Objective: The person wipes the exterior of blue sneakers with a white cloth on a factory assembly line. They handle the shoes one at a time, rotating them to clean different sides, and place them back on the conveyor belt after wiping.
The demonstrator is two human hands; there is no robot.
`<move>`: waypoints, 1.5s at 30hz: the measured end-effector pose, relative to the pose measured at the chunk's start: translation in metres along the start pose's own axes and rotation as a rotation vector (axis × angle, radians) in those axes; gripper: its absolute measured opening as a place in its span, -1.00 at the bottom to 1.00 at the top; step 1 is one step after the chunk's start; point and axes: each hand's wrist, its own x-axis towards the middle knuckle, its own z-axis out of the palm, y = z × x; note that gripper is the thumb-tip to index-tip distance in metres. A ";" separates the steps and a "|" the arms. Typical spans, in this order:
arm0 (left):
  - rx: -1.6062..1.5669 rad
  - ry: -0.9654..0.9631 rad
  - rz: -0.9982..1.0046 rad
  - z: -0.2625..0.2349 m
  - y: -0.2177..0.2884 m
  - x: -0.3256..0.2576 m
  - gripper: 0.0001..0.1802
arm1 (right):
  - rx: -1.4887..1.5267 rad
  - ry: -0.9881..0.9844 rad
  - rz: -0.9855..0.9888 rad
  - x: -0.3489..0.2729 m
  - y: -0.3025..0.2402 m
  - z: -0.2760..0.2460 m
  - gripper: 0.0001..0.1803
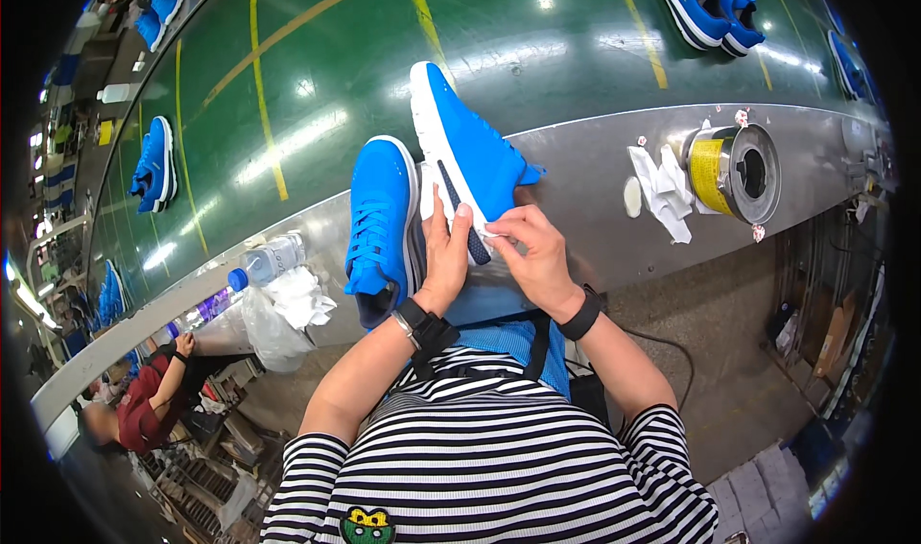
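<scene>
Head: blue, white-soled shoe (472, 151), perhaps laced

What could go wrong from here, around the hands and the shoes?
The tilted shoe between the left hand and right hand might slip and knock the neighbouring shoe. The can on the metal ledge, with a dark opening on top, could spill any contents if bumped.

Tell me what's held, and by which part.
A tilted blue shoe, held at its heel end by the right hand's fingers; left hand against its sole.
</scene>
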 end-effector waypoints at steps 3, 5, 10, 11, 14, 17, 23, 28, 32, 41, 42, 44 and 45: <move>0.006 -0.016 -0.027 0.000 0.006 -0.002 -0.26 | -0.056 -0.005 -0.095 -0.005 0.005 0.002 -0.90; 0.001 -0.011 -0.017 -0.001 0.005 -0.002 -0.27 | -0.054 0.003 -0.152 -0.010 0.012 0.002 -0.91; -0.023 0.008 -0.023 -0.001 0.009 -0.004 -0.29 | -0.159 0.011 -0.259 -0.012 0.020 -0.002 -0.89; -0.018 0.007 -0.005 -0.001 0.007 -0.004 -0.29 | -0.198 0.013 -0.297 -0.007 0.018 -0.002 -0.89; -0.031 0.002 0.001 -0.001 0.006 0.000 -0.30 | -0.226 0.024 -0.331 0.009 0.011 0.001 -0.87; -0.029 0.000 -0.004 -0.001 0.003 -0.002 -0.30 | -0.222 0.018 -0.347 0.000 0.014 -0.002 -0.88; -0.052 0.007 -0.009 0.000 0.001 -0.001 -0.28 | 0.494 -0.008 0.246 -0.016 0.005 -0.015 -0.87; -0.100 0.003 0.028 0.002 0.000 0.001 -0.28 | 0.875 -0.132 0.412 -0.009 -0.007 -0.020 -0.77; -0.046 -0.016 0.012 0.001 -0.002 0.005 -0.28 | 0.509 0.038 0.151 -0.010 -0.003 0.004 -0.75; 0.163 0.017 -0.014 0.000 0.007 -0.010 -0.27 | -0.196 0.020 -0.273 -0.006 0.014 0.004 -0.69; 0.160 0.019 0.004 0.000 0.005 -0.008 -0.27 | -0.209 0.017 -0.303 -0.004 0.015 0.004 -0.69; 0.154 0.014 0.038 0.002 -0.001 -0.006 -0.26 | -0.230 0.045 -0.331 0.001 0.015 0.008 -0.69; 0.151 0.018 0.031 0.003 -0.002 -0.008 -0.27 | -0.241 0.060 -0.344 0.002 0.015 0.009 -0.69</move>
